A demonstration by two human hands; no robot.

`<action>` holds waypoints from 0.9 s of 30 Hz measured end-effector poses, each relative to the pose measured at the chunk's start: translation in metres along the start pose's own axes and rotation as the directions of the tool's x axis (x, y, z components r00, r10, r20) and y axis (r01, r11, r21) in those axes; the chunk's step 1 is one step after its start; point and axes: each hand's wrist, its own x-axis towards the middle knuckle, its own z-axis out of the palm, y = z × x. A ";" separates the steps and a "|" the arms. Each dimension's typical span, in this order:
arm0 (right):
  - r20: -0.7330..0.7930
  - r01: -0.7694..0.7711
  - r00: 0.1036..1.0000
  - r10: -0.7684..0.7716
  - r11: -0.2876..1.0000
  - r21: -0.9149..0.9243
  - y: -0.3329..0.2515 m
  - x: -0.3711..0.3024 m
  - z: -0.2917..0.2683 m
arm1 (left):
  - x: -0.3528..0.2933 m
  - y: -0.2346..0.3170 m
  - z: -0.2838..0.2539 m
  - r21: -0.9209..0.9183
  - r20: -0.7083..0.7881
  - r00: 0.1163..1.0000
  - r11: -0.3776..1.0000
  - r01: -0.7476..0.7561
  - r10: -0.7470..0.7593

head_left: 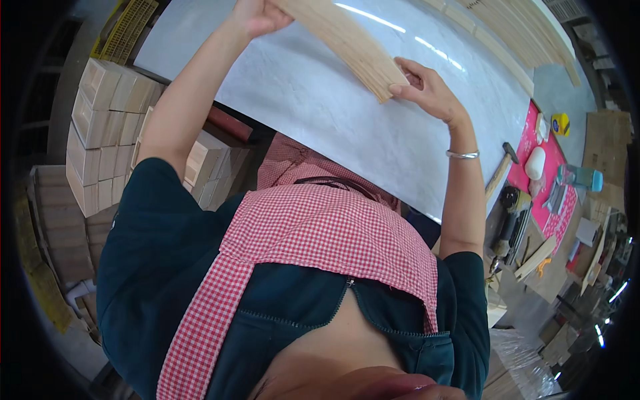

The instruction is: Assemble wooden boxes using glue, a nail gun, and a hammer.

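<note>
Pale wooden slats [347, 50], pressed together in a bundle, slant over the white marble-patterned table [287, 90]. Their far end runs up out of the picture. At the upper edge my left hand [260, 17] holds the left side of the bundle, its fingers curled and partly cut off by the frame. My right hand [423, 90] grips the near right end, thumb on the near face and fingers behind the edge. How many slats there are is hard to make out.
Stacked wooden boxes [110, 127] stand left of the table, below a yellow crate [127, 30]. Long wooden strips [510, 30] lie at the upper right. On the right are a hammer [511, 153], a black power tool [510, 223], a pink sheet [517, 175] and a teal bottle [582, 177].
</note>
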 end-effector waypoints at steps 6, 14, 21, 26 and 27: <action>0.200 -0.101 0.973 0.113 0.992 -0.072 0.009 -0.002 -0.027 | -0.063 -0.026 -0.085 0.548 -0.244 0.964 0.805 0.226 -0.105; 0.288 -0.316 0.924 0.251 0.926 0.207 0.024 0.004 -0.033 | -0.111 -0.060 0.034 0.487 0.874 0.387 -0.542 -0.685 0.295; 0.214 -0.275 0.952 0.219 0.917 0.288 0.029 -0.001 -0.028 | -0.045 -0.116 0.093 0.423 0.869 0.491 -0.426 -0.800 -0.059; -0.054 -0.123 0.989 0.138 0.967 0.222 0.032 -0.020 -0.017 | -0.028 -0.124 0.104 0.532 0.779 0.600 -0.313 -0.787 -0.182; -0.148 -0.035 0.987 0.068 0.976 0.214 0.029 -0.027 -0.011 | -0.028 -0.124 0.103 0.530 0.778 0.601 -0.321 -0.785 -0.183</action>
